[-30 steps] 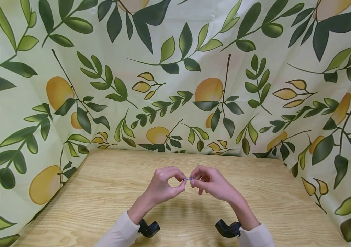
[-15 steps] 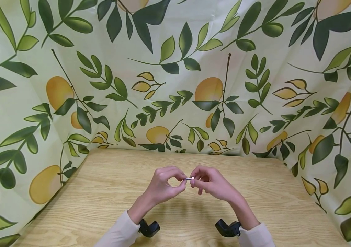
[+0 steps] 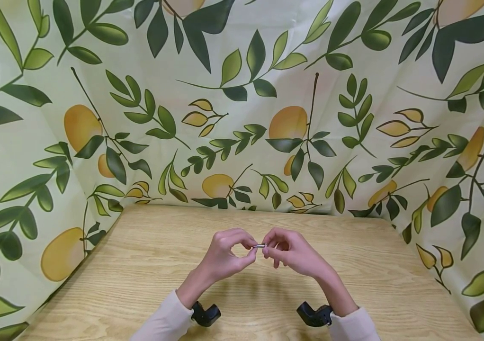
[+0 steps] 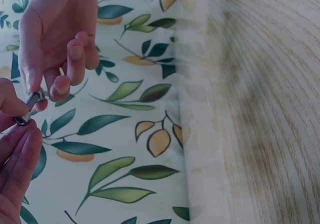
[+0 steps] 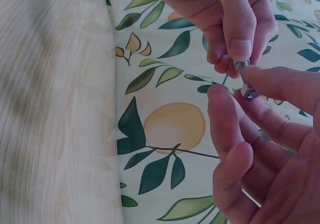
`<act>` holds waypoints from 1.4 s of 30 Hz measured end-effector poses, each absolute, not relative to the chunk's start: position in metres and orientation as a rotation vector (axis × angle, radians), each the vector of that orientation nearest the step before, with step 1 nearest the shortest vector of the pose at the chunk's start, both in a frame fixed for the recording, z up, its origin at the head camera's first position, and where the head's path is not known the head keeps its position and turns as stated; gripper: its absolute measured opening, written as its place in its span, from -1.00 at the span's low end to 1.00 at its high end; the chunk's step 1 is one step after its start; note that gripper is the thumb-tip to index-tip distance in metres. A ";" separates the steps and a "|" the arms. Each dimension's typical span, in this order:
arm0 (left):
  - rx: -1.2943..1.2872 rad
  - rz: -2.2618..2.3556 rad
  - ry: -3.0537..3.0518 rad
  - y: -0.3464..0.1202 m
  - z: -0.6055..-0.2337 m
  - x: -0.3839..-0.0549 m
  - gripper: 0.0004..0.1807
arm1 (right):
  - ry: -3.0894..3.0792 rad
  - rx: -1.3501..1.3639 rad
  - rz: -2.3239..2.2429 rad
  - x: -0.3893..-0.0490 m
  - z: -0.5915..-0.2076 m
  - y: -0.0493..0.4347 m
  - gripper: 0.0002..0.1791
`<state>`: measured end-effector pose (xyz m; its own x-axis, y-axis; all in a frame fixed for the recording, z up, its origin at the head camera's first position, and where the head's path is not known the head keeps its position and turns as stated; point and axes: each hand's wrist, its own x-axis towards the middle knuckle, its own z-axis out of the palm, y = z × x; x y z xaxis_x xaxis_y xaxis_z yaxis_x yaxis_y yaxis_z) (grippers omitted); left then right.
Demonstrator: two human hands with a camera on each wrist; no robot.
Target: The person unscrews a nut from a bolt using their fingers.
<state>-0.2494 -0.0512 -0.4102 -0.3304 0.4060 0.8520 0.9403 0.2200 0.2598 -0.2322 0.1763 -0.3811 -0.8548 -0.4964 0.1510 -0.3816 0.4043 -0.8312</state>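
A small silver metal bolt (image 4: 35, 100) spans the short gap between the two hands, held above the table. My left hand (image 3: 230, 251) pinches a nut (image 5: 240, 64) at the bolt's left end between thumb and index finger. At the other end, the thumb and fingers of my right hand (image 3: 291, 251) pinch the bolt head (image 5: 248, 91). Its remaining fingers are loosely bent. Fingertips cover part of both ends, so how far the nut sits on the thread cannot be seen.
Under the hands lies a light wood-grain table (image 3: 139, 274). Cloth printed with leaves and fruit (image 3: 242, 109) encloses its back and sides. A black wrist camera sits at the left wrist (image 3: 206, 314), with another black camera (image 3: 313, 314) at the right.
Both hands stay in nearly the same place. Between the right fingertips the bolt head has turned slightly; its bright face half a second ago shows less now.
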 end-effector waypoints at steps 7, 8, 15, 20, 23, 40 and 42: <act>-1.247 -1.067 -1.859 -0.052 -0.410 -0.250 -0.95 | 2.530 -0.788 -1.449 -0.232 -0.380 0.176 -0.74; -1.246 -1.068 -1.857 -0.052 -0.410 -0.249 -0.94 | 2.536 -0.788 -1.436 -0.232 -0.381 0.177 -0.74; -1.243 -1.069 -1.855 -0.052 -0.411 -0.249 -0.86 | 2.533 -0.806 -1.428 -0.233 -0.382 0.177 -0.79; -1.248 -1.072 -1.851 -0.052 -0.411 -0.250 -0.93 | 2.530 -0.801 -1.456 -0.233 -0.382 0.177 -0.78; -1.249 -1.072 -1.847 -0.052 -0.411 -0.250 -0.94 | 2.552 -0.791 -1.442 -0.234 -0.383 0.178 -0.75; -1.239 -1.094 -1.847 -0.052 -0.410 -0.249 -0.96 | 2.571 -0.789 -1.474 -0.233 -0.381 0.178 -0.80; -1.244 -1.095 -1.841 -0.051 -0.410 -0.250 -0.95 | 2.575 -0.787 -1.471 -0.233 -0.381 0.178 -0.83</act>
